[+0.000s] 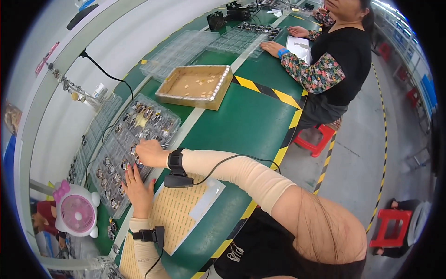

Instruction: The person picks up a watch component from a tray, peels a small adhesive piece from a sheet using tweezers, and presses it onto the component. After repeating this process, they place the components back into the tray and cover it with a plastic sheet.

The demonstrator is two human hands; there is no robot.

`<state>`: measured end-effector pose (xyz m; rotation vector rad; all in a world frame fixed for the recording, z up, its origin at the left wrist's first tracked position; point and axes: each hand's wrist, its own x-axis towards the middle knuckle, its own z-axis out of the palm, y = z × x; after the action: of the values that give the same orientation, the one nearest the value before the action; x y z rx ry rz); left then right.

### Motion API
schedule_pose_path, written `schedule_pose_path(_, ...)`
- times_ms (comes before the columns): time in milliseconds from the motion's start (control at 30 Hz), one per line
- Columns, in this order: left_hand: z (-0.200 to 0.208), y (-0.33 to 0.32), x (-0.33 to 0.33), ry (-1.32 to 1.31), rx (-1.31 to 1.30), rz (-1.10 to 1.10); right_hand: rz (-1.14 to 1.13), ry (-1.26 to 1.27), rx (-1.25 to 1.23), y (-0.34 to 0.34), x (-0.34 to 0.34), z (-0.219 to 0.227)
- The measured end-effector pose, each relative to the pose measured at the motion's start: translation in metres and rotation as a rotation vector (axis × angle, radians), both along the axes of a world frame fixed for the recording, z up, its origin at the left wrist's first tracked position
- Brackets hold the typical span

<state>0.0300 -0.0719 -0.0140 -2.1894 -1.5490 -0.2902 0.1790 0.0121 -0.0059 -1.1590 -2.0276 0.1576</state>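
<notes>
A clear plastic tray [121, 148] lies at the left of the bench, its pockets holding several small round metallic parts [106, 161]. My right hand [151, 154] reaches across to the tray's middle, fingers curled together and pointing down into a pocket. Whatever they pinch is hidden beneath them. Nearer to me, my left hand [138, 191] rests at the tray's near edge with fingers stretched out and thumb apart, fingertips beside a round part. Under my wrists lies a yellowish sheet [174, 208] with rows of small marks, with a pale sheet [204, 201] along it.
A shallow cardboard box [224, 88] with tan scraps stands beyond the tray. Empty clear trays [179, 52] lie farther back. A pink-and-white fan [78, 215] stands at left. Across the bench, a co-worker's hand [273, 48] rests by a white sheet. Red stools [316, 142] stand on the floor.
</notes>
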Motion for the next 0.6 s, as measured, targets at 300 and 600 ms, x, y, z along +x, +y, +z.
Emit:
schedule_pose_path(300, 0.002, -0.003, 0.000, -0.031, -0.003, 0.000, 0.040, 0.209, -0.140, 0.000, -0.001, 0.007)
schedule_pose_path(600, 0.005, -0.001, 0.002, -0.010, -0.024, 0.001, -0.159, 1.166, 0.120, 0.023, 0.124, 0.030)
